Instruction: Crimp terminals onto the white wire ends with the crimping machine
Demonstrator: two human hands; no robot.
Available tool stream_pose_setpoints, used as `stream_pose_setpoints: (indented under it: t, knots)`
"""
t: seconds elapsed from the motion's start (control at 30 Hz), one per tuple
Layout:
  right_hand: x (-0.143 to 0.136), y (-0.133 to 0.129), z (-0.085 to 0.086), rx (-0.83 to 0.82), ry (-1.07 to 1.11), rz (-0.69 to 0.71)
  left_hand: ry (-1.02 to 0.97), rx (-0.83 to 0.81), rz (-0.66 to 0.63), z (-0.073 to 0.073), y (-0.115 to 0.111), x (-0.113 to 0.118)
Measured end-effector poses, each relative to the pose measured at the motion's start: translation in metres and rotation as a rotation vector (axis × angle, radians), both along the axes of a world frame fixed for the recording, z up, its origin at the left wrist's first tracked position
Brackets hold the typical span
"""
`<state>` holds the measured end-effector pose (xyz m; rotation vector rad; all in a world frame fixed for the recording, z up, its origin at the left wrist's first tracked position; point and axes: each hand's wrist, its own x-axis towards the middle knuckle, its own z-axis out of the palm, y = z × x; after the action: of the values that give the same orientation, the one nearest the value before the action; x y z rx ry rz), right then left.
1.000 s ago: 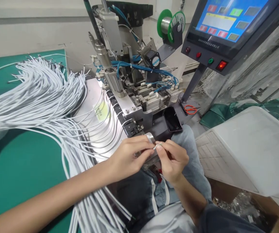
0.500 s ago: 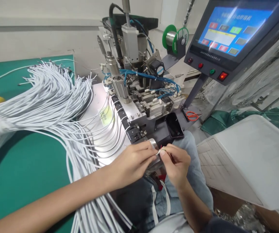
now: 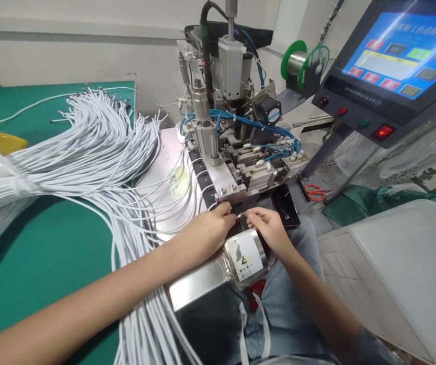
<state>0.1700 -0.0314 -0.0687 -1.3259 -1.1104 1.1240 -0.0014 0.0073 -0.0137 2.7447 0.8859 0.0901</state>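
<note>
My left hand [image 3: 213,228] pinches a thin white cable near its end, at the front edge of the machine [image 3: 221,177]. Close on its right, the fingers of my right hand [image 3: 265,225] are closed on the small wires at the cable's tip [image 3: 241,215]. Several white cables lead from a large bundle [image 3: 92,177] on the left into the black slots [image 3: 203,177] along the machine's side. Just below my hands sits a metal cylinder with a white label [image 3: 246,256].
A control screen [image 3: 400,56] stands at the upper right, with a solder spool [image 3: 297,65] beside it. Orange-handled scissors [image 3: 315,192] and a black tray [image 3: 286,205] lie right of my hands. A white bin [image 3: 400,253] is at the right; a green mat [image 3: 50,253] lies left.
Both hands have moved forward with the cable end, up to the machine's front edge. The labelled cylinder, mostly hidden before, now shows. The view has shifted slightly left.
</note>
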Motion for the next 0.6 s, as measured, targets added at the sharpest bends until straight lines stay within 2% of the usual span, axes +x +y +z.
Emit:
stream_pose_setpoints:
  t: [0.23, 0.4, 0.6]
  knots:
    - [-0.002, 0.007, 0.004, -0.021, -0.025, 0.067, -0.024, 0.013, -0.029, -0.002, -0.001, -0.003]
    - [0.001, 0.012, 0.007, -0.024, -0.06, 0.114, 0.085, 0.06, -0.047, 0.004, -0.003, -0.002]
    - [0.003, 0.017, 0.007, -0.11, -0.061, 0.182, 0.201, 0.113, -0.046, 0.011, -0.006, 0.002]
